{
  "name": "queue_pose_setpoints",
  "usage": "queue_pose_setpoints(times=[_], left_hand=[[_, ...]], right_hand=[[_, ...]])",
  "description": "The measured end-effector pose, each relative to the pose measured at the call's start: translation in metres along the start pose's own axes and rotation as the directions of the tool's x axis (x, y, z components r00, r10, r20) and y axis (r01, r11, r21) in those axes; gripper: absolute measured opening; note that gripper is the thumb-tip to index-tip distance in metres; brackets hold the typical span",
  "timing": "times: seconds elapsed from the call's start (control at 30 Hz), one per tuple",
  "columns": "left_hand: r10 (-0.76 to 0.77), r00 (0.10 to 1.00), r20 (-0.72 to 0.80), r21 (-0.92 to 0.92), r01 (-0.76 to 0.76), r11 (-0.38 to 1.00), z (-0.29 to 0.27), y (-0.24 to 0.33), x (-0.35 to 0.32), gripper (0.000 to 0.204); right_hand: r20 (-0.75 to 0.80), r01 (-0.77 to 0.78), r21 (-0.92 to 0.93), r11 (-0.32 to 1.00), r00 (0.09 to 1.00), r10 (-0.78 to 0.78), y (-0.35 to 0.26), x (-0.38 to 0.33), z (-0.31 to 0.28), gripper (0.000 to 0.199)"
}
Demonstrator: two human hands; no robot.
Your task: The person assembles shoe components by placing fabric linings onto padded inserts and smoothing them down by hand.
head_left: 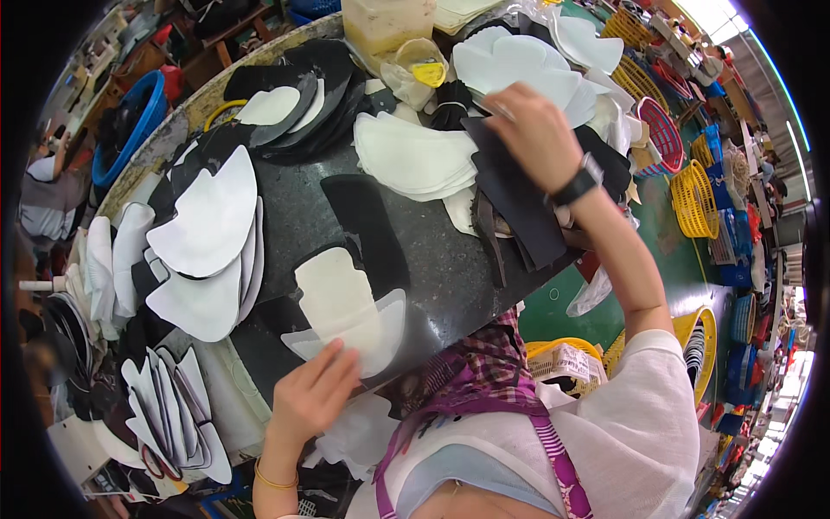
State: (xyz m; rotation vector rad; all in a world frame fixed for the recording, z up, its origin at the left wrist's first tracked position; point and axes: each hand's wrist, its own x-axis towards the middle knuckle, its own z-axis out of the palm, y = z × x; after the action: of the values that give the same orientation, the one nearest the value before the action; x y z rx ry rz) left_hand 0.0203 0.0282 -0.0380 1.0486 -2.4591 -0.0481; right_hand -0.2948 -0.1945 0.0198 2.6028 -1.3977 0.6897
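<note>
1. The person is wearing a loose white top [622, 406] with short sleeves.
2. 2 patterned purple straps [560, 450] are crossing it, meeting a dark plaid apron [493, 359].
3. Light blue-grey cloth [462, 471] is showing at the neckline.
4. A dark-strapped watch [574, 183] is circling the right wrist [562, 164].
5. A thin gold-coloured bangle [275, 481] is circling the left wrist [284, 443].

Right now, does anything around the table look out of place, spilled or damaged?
I see no spill. One thing looks stray: a crumpled clear plastic sheet past the right edge of the dark flat tabletop, against the green floor, apart from the stacked white curved pieces.
</note>
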Motion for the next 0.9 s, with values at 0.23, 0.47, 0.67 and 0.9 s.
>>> queue_pose_setpoints(times=[0.23,0.47,0.67,0.9], left_hand=[[-0.140,0.989,0.039,-0.149,0.144,0.978,-0.006,0.024,-0.001,0.013],[-0.647,0.718,0.256,-0.964,0.243,-0.112,-0.010,0.040,0.062,0.027],[-0.765,0.636,0.101,-0.986,-0.039,-0.162,-0.003,0.051,0.056,0.031],[-0.880,0.468,-0.083,-0.996,-0.009,0.090,-0.014,0.050,0.050,0.017]], right_hand=[[-0.194,-0.164,0.021,0.986,0.967,0.165,0.087,0.008,0.001,0.020],[-0.299,0.706,0.129,0.696,0.697,-0.651,-0.111,-0.015,-0.033,0.034],[-0.306,0.847,0.146,0.511,0.530,-0.791,-0.143,-0.033,-0.029,0.029],[-0.128,0.591,0.641,0.489,0.711,-0.692,-0.166,-0.018,-0.030,0.022]])
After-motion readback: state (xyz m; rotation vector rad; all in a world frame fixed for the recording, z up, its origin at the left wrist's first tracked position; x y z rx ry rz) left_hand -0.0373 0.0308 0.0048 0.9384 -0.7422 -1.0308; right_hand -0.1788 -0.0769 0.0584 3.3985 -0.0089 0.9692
